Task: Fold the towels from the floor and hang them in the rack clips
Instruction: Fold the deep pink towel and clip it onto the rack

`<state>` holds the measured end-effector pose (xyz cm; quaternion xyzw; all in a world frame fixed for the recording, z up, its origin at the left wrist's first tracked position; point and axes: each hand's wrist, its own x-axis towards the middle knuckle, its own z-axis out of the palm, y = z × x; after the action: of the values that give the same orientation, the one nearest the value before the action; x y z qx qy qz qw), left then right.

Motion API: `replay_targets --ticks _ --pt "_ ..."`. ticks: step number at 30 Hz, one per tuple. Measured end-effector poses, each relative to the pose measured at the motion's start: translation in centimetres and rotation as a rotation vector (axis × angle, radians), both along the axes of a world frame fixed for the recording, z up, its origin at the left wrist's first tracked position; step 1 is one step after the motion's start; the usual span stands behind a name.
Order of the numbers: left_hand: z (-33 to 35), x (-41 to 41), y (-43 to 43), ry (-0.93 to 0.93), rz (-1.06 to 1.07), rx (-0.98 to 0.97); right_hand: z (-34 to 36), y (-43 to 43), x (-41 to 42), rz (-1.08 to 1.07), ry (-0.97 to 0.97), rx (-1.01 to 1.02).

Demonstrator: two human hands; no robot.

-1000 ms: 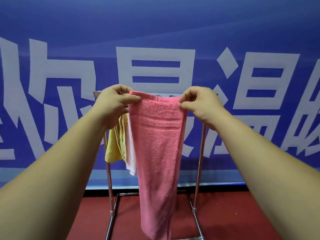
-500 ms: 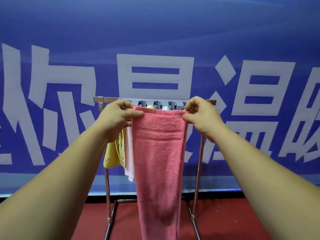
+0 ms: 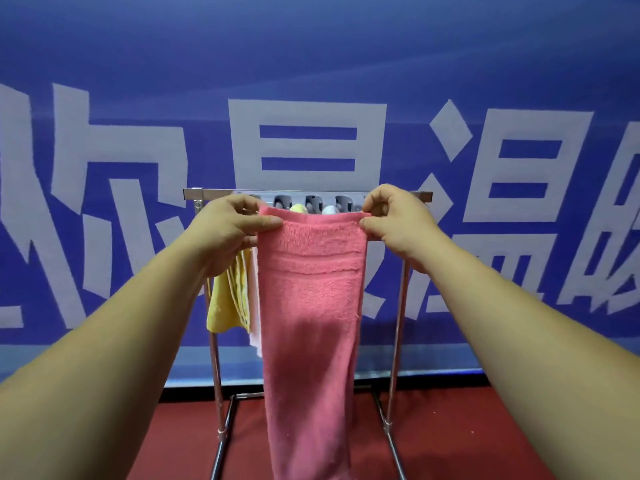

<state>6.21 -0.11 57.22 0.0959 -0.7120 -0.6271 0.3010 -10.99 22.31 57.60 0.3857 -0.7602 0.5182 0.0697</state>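
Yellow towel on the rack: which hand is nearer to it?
Left. The left hand pinches a corner of the pink towel just above the yellow towel; the right hand pinches the other corner, beyond the pink towel.

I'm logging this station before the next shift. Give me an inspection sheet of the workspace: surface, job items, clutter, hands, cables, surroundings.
Surface: red floor, with the rack's feet standing on it.
Job's things: pink towel is held up in front of the metal rack. Its top edge is level with the grey clips and not visibly clipped. A yellow towel and a pale towel hang on the rack behind it.
Clutter: nothing seen.
Hands: left hand pinches the pink towel's top left corner. Right hand pinches its top right corner.
Cables: nothing seen.
Surroundings: blue banner with large white characters behind the rack.
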Motion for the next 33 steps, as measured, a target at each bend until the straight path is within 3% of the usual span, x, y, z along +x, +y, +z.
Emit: replay_targets --ticks 16,22,33 --pt "-0.5 -0.6 0.4 -0.001 0.029 0.063 -0.1 0.0 -0.3 -0.010 -0.020 -0.026" --pt "-2.6 -1.8 1.1 -0.047 0.139 0.081 -1.5 -0.5 -0.7 -0.070 -0.109 -0.008" --pt "-8.1 -3.6 5.3 0.021 0.200 0.399 -5.3 -1.4 0.2 -0.133 -0.200 0.000"
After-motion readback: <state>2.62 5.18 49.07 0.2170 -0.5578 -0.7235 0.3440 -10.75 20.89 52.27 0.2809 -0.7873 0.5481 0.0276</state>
